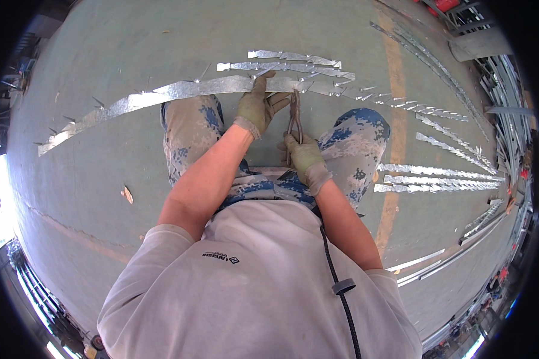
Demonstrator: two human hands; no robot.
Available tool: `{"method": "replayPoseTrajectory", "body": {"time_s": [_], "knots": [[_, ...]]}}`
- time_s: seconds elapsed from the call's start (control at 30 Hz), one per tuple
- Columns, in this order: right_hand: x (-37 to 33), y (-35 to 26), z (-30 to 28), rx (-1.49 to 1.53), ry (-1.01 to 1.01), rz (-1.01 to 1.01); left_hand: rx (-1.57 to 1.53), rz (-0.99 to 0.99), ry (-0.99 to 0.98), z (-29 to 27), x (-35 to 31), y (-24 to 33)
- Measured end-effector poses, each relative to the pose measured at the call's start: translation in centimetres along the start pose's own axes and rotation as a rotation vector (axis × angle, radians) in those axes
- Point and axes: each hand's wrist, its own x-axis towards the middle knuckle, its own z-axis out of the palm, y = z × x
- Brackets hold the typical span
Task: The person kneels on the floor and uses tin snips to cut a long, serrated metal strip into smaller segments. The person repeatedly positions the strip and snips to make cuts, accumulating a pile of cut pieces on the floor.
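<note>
A long, shiny metal strip [185, 90] with pointed spikes along its edges runs crosswise in front of my knees, bending down at the far left. My left hand [256, 110], in a tan work glove, grips the strip near its middle, one finger reaching over it and others showing below its near edge. In my gloved right hand [305, 157] is a pair of pliers [294, 115], handles toward me. Their jaws meet the near edge of the strip just right of my left hand; the exact bite is too small to tell. Two shorter spiked strips [293, 57] lie just beyond.
Several more spiked strips [440, 179] lie on the green floor [120, 36] to the right, some crossing a yellow line [395, 66]. Long metal bars [512, 119] are stacked along the right edge. A dry leaf [127, 194] rests at left. A black cord [332, 263] hangs over my shirt.
</note>
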Motion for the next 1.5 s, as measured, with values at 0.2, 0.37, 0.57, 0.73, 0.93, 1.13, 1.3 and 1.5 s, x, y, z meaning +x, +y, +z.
{"method": "replayPoseTrajectory", "body": {"time_s": [0.2, 0.37, 0.57, 0.73, 0.93, 1.13, 1.3, 1.5], "knots": [[0.3, 0.3, 0.2, -0.128, 0.015, 0.008, 0.002, 0.005, 0.032, 0.3, -0.1, -0.1], [-0.1, -0.2, 0.5, -0.098, 0.053, 0.028, -0.016, 0.015, -0.001, 0.0, 0.1, -0.1], [-1.1, -2.0, 1.1, -0.08, 0.017, 0.109, -0.02, 0.017, 0.019, 0.5, -0.1, 0.1], [0.1, -1.5, -0.9, 0.328, -0.289, 0.305, -0.038, 0.007, 0.032, 0.4, -0.1, 0.3], [0.1, -1.3, 1.0, 0.051, 0.001, 0.316, 0.079, -0.012, 0.156, 0.5, 0.2, 0.1], [4.3, 2.9, 0.2, -1.303, 0.125, -0.355, 0.101, 0.009, 0.206, 0.7, 0.4, -0.4], [4.6, 1.0, 1.8, -1.41, 0.219, -0.089, 0.16, 0.025, 0.258, 0.3, 0.6, -0.2], [2.3, -0.8, 1.9, -1.179, 0.267, -0.06, 0.259, -0.061, 0.237, 0.1, 0.4, -1.9]]}}
